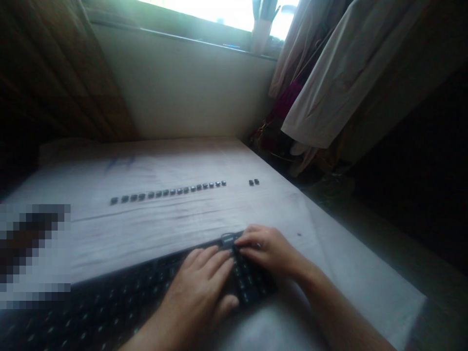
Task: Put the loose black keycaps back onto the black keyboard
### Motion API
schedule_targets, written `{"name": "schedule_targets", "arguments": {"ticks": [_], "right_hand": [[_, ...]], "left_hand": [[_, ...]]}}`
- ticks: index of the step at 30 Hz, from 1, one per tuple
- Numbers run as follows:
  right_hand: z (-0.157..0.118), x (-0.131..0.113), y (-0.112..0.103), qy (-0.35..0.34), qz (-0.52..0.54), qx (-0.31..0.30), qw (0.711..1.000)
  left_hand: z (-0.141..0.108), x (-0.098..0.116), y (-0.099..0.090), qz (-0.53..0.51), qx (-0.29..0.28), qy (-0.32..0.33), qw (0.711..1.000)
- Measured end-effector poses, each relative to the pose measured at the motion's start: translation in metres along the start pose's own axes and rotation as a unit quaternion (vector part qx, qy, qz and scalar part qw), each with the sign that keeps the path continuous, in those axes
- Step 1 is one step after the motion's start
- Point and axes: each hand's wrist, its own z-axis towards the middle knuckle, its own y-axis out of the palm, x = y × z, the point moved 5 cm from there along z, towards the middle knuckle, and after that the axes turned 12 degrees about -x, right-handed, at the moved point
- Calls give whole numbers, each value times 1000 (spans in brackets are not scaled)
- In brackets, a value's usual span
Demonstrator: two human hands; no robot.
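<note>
A black keyboard [153, 268] lies at an angle across the near part of the table, its right end toward me. My left hand [204, 278] rests palm down over its right-hand section, fingers stretched and thumb apart. My right hand [265, 246] is at the top of the number pad, with thumb and fingertips drawn together; whatever is between them is too blurred to name. A small grey panel [228, 239] with a thin dark loop shows by those fingertips. Beyond the keyboard, several small dark keycaps [172, 192] stand in a long row.
Two more keycaps [253, 182] sit right of the row. A white cloth covers the table [204, 161], whose right edge drops to a dark floor. Clothes [329, 87] hang at the right, a curtain [66, 73] at the left. A tiny dark speck [299, 235] lies right of my right hand.
</note>
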Motion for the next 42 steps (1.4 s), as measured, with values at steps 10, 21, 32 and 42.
{"name": "schedule_targets", "arguments": {"ticks": [10,21,32,42], "right_hand": [[1,-4,3,28,2,10,1000],[3,2,0,78,37,69,994],[5,0,4,100,17,56,993],[5,1,5,85,18,63,994]], "left_hand": [[13,8,3,20,-26,4,999],[11,3,11,-11,-21,-4,1000],[13,5,7,-10,-34,-7,999],[15,5,7,-25,-45,-11,999]]}}
